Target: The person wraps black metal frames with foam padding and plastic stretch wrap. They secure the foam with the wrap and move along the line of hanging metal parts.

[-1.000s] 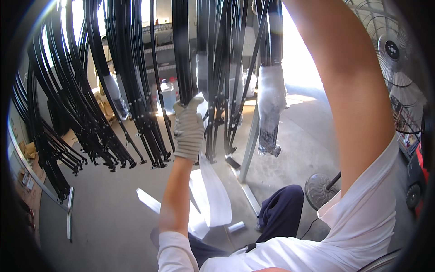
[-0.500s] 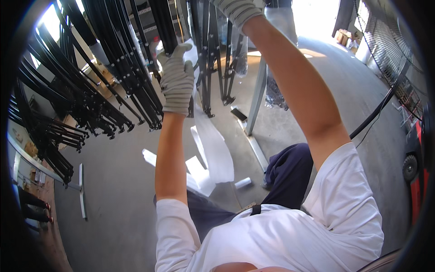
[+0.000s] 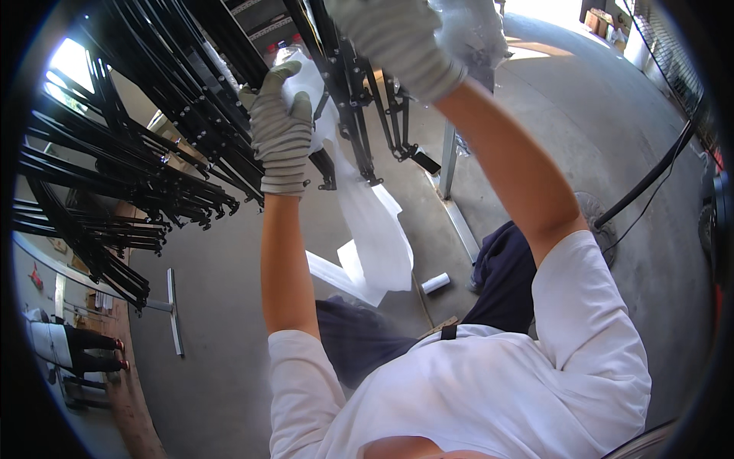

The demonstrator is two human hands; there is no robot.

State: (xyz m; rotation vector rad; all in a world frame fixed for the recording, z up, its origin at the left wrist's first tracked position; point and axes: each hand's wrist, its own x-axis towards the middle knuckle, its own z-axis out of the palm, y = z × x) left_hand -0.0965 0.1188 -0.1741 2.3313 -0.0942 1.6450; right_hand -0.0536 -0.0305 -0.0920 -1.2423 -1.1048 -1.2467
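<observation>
My left hand (image 3: 280, 128), in a grey striped glove, is closed around the lower part of a black tubular metal frame (image 3: 229, 47) hanging from above. A thin white sheet of wrapping (image 3: 375, 237) runs down beside its thumb to the floor. Higher and to the right, my right hand (image 3: 397, 47), gloved alike, is smeared by motion in front of other black frames (image 3: 353, 122). Its fingers cannot be made out, nor whether they hold anything.
Many black frames (image 3: 115, 161) hang in a dense row at the left. A metal stand (image 3: 457, 222) rests on the floor ahead, near a small white roll (image 3: 436, 283). A person (image 3: 84, 340) stands far left. Clear plastic wrap (image 3: 470, 34) hangs beyond my right hand.
My right hand has come down and closer, into fuller view. The left hand keeps its grip, slightly further left. The view has shifted, bringing the person at far left more into sight.
</observation>
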